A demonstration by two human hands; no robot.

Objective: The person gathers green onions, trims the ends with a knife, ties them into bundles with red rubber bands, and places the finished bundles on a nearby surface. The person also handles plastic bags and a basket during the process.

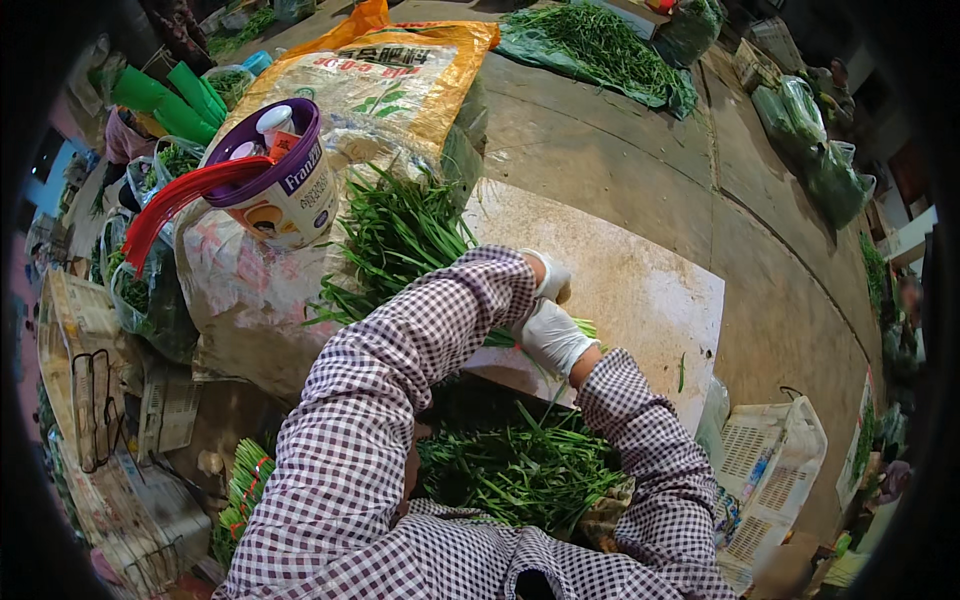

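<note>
Both of my hands wear white gloves and meet above a pale, dirt-stained board (600, 247). My right hand (555, 339) is closed around a small bunch of green stalks (585, 328), probably Chinese chives, whose pale ends stick out beyond the glove. Just above it, touching it, is my left hand (553, 279); its fingers are turned away, so what they hold is hidden. A loose heap of the same greens (405, 225) lies left of my forearm on a plastic-covered pile. More greens (517, 465) lie below the board in front of my body.
A purple-rimmed bucket (281, 187) holds red tie strips (187, 195) and small containers. Behind it lies an orange-and-white woven sack (375, 75). Tied bundles (247, 487) stand at lower left. Plastic crates (772, 457) flank me. Greens (592, 45) cover a sheet at the back.
</note>
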